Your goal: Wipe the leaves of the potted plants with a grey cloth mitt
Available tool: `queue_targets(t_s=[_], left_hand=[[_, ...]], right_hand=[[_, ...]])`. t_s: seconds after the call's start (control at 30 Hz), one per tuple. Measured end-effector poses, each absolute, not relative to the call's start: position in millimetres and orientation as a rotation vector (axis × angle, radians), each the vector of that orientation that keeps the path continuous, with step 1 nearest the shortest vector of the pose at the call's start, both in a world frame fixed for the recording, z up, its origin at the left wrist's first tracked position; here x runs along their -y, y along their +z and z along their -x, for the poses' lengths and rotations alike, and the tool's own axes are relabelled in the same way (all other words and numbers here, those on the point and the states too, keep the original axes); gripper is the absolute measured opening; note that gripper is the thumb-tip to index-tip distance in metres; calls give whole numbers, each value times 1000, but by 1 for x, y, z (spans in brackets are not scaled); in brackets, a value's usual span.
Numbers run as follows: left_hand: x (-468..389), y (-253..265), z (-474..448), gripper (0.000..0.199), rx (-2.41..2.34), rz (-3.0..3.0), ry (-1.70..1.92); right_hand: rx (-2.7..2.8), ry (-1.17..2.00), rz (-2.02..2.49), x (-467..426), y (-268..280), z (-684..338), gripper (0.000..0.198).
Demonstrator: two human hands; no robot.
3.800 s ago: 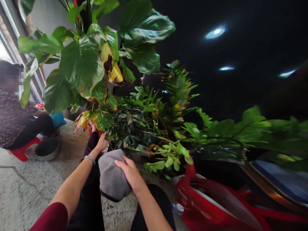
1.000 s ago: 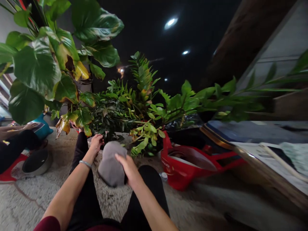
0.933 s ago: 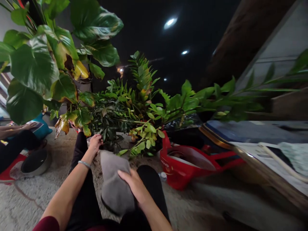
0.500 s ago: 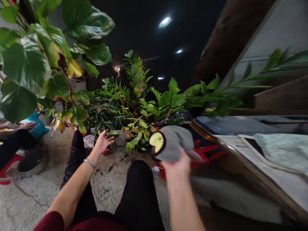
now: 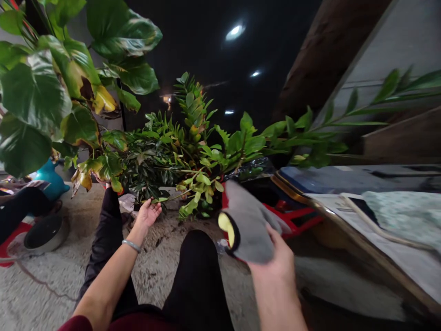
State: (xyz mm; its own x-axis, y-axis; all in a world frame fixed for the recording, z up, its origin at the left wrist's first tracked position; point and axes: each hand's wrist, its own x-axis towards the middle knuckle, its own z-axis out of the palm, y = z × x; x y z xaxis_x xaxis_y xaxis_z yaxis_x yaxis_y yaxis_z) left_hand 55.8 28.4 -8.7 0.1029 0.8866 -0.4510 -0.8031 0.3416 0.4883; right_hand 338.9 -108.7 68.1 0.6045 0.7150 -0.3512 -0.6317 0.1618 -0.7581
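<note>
On the right of the head view, my right hand (image 5: 277,255) is closed around a soft grey fabric piece (image 5: 253,225), shaped somewhat like a slipper or shoe upper. Its opening faces left, with a black edge and a yellow inside; its exact kind I cannot make out. My left hand (image 5: 149,212), a bracelet on its wrist, hovers palm up with the fingers spread and nothing in it. Leaves of the potted plants (image 5: 200,184) are just beyond that hand. Below the grey piece, a red plastic stool or crate (image 5: 292,220) is partly hidden.
A large-leafed plant (image 5: 34,87) hangs over the upper left. A cloth-covered table (image 5: 386,230) runs along the right. At far left are a dark-lined pot (image 5: 46,233), a turquoise object (image 5: 51,179) and part of another person's leg (image 5: 24,207).
My right hand has moved down and to the right, tilting the grey piece so that its opening sits lower. My left hand has shifted slightly and remains open.
</note>
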Motion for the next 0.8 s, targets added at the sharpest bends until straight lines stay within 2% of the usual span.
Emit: queue_targets(t_s=[0.07,0.17,0.3,0.47,0.57,0.67,0.8], left_hand=[[-28,-9,-57,11,-796,-122,1239],[-29,-8,-55,7,-837,-126,1243],[-34,-9,-47,6,-877,-154,1270],[-35,-15,-48,5,-881,-182,1262],[-32,-16,-52,8,-886,-180,1261],[-29,-14,-52,11,-873,-231,1263],[-26,-10,-48,16,-925,-323,1287]], right_hand=[[34,974,926,77,83,-327,17],[57,1210,1005,63,84,-275,14],[398,1552,1166,115,58,-218,30],[505,1448,1333,167,65,-248,43],[420,1277,1291,144,89,-281,48],[299,1119,1245,103,99,-285,43],[422,1345,1252,93,76,-246,40]])
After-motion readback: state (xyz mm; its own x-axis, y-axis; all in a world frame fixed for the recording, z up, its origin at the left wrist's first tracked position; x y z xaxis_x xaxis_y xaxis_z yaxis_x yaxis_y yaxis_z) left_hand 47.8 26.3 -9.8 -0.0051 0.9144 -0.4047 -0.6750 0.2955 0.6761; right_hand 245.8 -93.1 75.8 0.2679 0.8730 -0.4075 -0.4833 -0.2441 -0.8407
